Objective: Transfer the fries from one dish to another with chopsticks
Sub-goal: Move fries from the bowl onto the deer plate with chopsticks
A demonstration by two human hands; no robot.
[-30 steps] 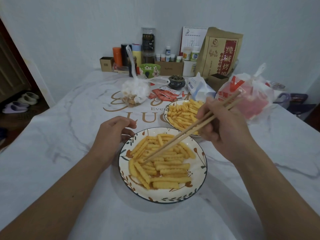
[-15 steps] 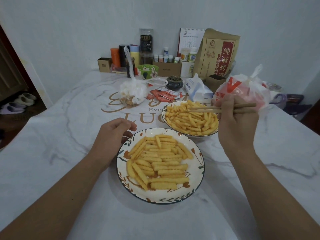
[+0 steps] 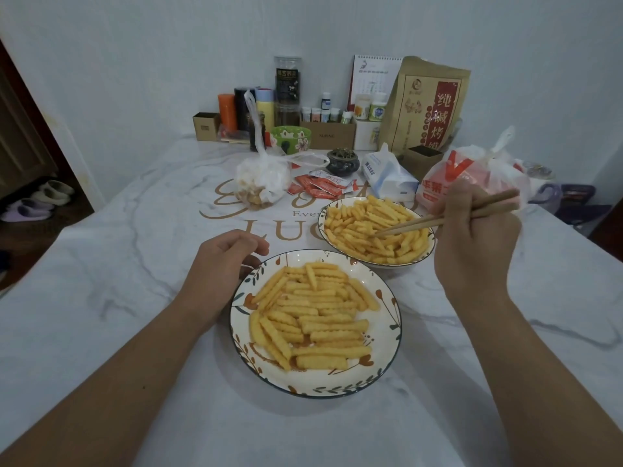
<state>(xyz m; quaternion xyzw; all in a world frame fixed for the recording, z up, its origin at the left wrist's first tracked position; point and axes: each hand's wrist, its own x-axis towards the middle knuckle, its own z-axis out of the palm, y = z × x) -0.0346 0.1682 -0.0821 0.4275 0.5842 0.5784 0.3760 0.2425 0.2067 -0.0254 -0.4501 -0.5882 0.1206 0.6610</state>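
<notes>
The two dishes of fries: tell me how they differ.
The near dish sits close to the person, by the left hand; the far dish lies behind it to the right. The chopsticks in the right hand have their tips in the far dish's fries, while the near dish's fries are untouched. Both are round, pale, dark-rimmed dishes of crinkle-cut fries.

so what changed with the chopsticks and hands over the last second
The right hand swung the chopsticks from the near plate across to the far plate; their tips now dip into its fries. It kept its grip throughout. The left hand stayed loosely curled beside the near plate, and both plates stayed put.
</notes>
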